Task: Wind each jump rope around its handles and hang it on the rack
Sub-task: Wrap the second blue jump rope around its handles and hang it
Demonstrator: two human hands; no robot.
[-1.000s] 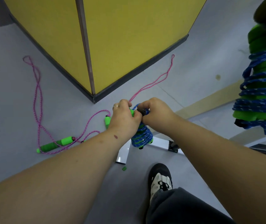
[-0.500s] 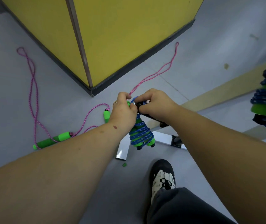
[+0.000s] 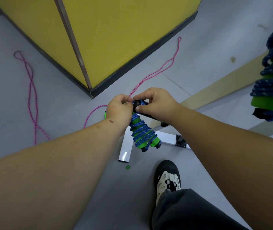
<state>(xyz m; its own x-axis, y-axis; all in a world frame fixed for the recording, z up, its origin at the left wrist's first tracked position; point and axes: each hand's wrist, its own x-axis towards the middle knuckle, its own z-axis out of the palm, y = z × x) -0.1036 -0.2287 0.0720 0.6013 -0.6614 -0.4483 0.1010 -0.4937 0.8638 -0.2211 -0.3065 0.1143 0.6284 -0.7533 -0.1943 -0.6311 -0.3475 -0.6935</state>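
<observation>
1. Since a second ago the wound blue jump rope [image 3: 143, 132] has swung from tucked under both hands to hanging free below them at the frame's centre, its top brought against a black peg [image 3: 147, 113] that now shows under the right hand.
2. My reading: winding is finished and the hanging step is under way, the rope's top loop being worked over the peg's tip; whether the loop is already seated I cannot tell.
3. The left hand [image 3: 120, 110] grips the bundle's top end, fingers curled round it; the right hand [image 3: 155, 104] pinches the peg's tip and the blue loop there. The two hands touch at the fingertips.
4. The bundle dangles just below both hands, tilted toward lower right, above the white rack foot [image 3: 125, 149].
5. Another wound blue rope [image 3: 272, 80] already hangs at the right edge.
6. A pink jump rope [image 3: 31, 90] lies unwound on the floor at the left, well apart from the hands.
</observation>
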